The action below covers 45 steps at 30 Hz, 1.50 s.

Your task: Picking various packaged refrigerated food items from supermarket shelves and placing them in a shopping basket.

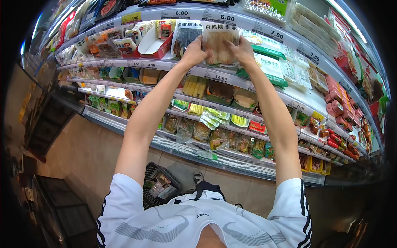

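My left hand (194,53) and my right hand (242,51) both hold a clear plastic pack of pale corn cobs (217,45) at the front of an upper cooler shelf. The left hand grips its left side. From the right, the other thumb lies across the pack's front, while the fingers behind are mostly hidden. Directly left of it stands a similar pack with dark contents (186,35), partly covered by my left hand. White-and-green packs (268,65) lie on the shelf just right of my right hand. Both packs of cobs bear printed writing.
Price-tag rails (217,76) edge the stacked cooler shelves. An open red-and-white carton (155,43) sits farther left on the same shelf. Pink packaged goods (338,102) fill the right side. A black basket (159,183) holding packages is low beside my body, above the tiled floor (102,148).
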Each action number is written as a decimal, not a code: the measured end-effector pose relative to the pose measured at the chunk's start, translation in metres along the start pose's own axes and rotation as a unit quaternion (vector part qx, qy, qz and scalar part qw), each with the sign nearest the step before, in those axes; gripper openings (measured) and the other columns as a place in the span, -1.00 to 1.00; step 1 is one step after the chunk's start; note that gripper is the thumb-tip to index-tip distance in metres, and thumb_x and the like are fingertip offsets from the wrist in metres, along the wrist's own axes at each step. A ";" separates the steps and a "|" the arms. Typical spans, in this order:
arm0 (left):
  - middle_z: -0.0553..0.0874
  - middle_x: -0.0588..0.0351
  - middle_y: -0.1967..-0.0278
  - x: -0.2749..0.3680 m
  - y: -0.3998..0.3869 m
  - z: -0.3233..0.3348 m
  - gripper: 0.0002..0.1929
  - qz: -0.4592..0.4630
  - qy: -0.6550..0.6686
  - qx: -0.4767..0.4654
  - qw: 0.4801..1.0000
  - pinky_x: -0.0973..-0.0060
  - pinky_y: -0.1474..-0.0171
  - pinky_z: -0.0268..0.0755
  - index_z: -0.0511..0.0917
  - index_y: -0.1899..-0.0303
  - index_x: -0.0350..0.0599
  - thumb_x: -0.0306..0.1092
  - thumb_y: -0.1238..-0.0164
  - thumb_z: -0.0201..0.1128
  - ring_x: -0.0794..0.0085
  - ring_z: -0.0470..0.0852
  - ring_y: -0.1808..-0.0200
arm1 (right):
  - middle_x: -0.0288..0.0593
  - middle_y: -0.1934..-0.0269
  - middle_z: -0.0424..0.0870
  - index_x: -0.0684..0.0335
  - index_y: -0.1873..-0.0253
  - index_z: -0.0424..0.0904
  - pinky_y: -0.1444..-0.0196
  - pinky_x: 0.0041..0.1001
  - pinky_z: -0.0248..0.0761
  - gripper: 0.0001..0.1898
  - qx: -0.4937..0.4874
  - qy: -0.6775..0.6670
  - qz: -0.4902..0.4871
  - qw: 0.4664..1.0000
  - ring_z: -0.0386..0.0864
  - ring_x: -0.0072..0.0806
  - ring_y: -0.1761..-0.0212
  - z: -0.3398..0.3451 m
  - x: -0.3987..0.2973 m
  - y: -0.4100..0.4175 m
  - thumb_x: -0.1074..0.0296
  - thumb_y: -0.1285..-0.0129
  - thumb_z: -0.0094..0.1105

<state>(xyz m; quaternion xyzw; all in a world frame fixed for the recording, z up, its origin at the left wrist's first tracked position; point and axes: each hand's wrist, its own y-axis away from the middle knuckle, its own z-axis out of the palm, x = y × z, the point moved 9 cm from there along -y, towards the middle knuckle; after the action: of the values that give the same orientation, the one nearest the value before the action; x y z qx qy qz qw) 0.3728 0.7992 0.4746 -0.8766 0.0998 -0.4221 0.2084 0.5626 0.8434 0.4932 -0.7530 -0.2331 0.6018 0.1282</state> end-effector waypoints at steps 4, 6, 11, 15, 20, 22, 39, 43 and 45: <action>0.50 -0.36 -0.31 0.020 0.010 0.009 -0.07 0.038 -0.047 0.005 0.998 0.32 -0.41 0.30 0.17 -0.45 -0.48 -0.25 -0.10 0.47 0.00 0.48 -0.37 | 0.08 0.13 0.78 0.32 -0.01 0.71 -0.05 -0.28 0.56 -0.34 -0.013 0.276 0.083 0.958 0.75 -0.15 0.07 -0.029 0.007 0.008 -0.21 -0.04 0.47; 0.41 -0.39 -0.37 0.016 0.007 0.007 -0.07 0.071 -0.063 0.008 0.995 0.30 -0.48 0.21 0.16 -0.46 -0.49 -0.24 -0.11 0.45 -0.03 0.38 -0.43 | 0.07 0.13 0.79 0.31 -0.03 0.71 -0.05 -0.26 0.56 -0.33 -0.040 0.283 0.080 0.955 0.75 -0.16 0.07 -0.027 -0.001 0.009 -0.22 -0.04 0.47; 0.43 -0.37 -0.35 0.013 0.008 0.004 -0.16 0.086 -0.064 0.041 0.993 0.26 -0.47 0.21 0.20 -0.44 -0.48 -0.32 -0.18 0.41 -0.10 0.38 -0.42 | 0.19 0.00 0.72 0.30 -0.25 0.55 -0.10 -0.26 0.56 -0.18 -0.049 0.303 0.074 0.949 0.71 -0.16 -0.07 -0.023 -0.017 0.019 -0.18 0.02 0.53; 0.44 -0.34 -0.32 0.028 0.030 0.012 -0.26 0.051 -0.003 0.080 0.995 0.22 -0.43 0.27 0.28 -0.41 -0.39 -0.42 -0.20 0.40 -0.15 0.43 -0.36 | 0.26 -0.21 0.55 0.26 -0.42 0.32 -0.12 -0.21 0.55 -0.05 0.104 0.368 -0.030 0.924 0.63 -0.06 -0.16 -0.039 -0.024 0.035 -0.06 0.03 0.57; 0.40 -0.27 -0.33 0.033 0.077 0.013 -0.40 0.108 -0.050 0.149 0.982 0.19 -0.40 0.31 0.41 -0.33 -0.27 -0.50 -0.22 0.36 -0.14 0.41 -0.35 | 0.13 -0.29 0.37 0.20 -0.39 0.38 -0.20 -0.05 0.43 -0.21 0.125 0.413 -0.179 0.884 0.46 0.05 -0.27 -0.013 -0.058 0.078 0.17 -0.05 0.55; 0.40 -0.24 -0.34 0.030 0.097 0.012 -0.44 0.138 -0.087 0.165 0.973 0.13 -0.42 0.28 0.46 -0.30 -0.21 -0.55 -0.21 0.30 -0.12 0.38 -0.39 | 0.12 -0.31 0.39 0.19 -0.20 0.61 -0.33 -0.06 0.29 -0.46 0.116 0.407 -0.203 0.883 0.36 -0.01 -0.38 0.009 -0.066 0.094 0.24 -0.10 0.50; 0.73 -0.25 0.14 -0.181 0.591 0.115 -0.75 -0.412 0.108 0.078 0.901 0.12 -0.03 0.54 0.62 0.09 -0.30 -0.38 -0.27 0.24 -0.12 0.70 0.00 | 0.03 -0.10 0.64 0.29 0.02 0.68 -0.18 -0.29 0.47 -0.81 -0.474 -0.013 -0.041 0.880 0.62 -0.10 -0.14 0.303 0.068 0.492 0.55 -0.31 0.16; 0.75 -0.26 0.17 -0.210 0.704 0.098 -0.79 -0.559 0.135 0.127 0.808 0.18 0.02 0.56 0.65 0.13 -0.33 -0.42 -0.30 0.20 -0.08 0.74 0.05 | 0.03 -0.08 0.64 0.33 -0.05 0.67 -0.07 -0.40 0.55 -0.79 -0.579 -0.061 0.102 0.806 0.66 -0.18 -0.07 0.357 0.108 0.590 0.52 -0.37 0.15; 0.78 -0.17 0.16 -0.229 0.759 0.091 -0.77 -0.569 0.158 0.218 0.777 0.30 0.02 0.57 0.66 0.06 -0.31 -0.45 -0.33 0.20 0.08 0.78 0.08 | 0.02 -0.06 0.65 0.35 -0.09 0.65 -0.08 -0.39 0.57 -0.77 -0.613 -0.049 0.122 0.779 0.67 -0.21 -0.07 0.387 0.120 0.629 0.50 -0.38 0.17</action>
<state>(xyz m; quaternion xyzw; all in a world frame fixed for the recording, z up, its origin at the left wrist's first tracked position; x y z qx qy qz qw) 0.3018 0.2270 -0.0770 -0.6256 -0.4805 -0.6068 0.0974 0.3331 0.3300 -0.0006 -0.6646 -0.4644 0.3785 -0.4465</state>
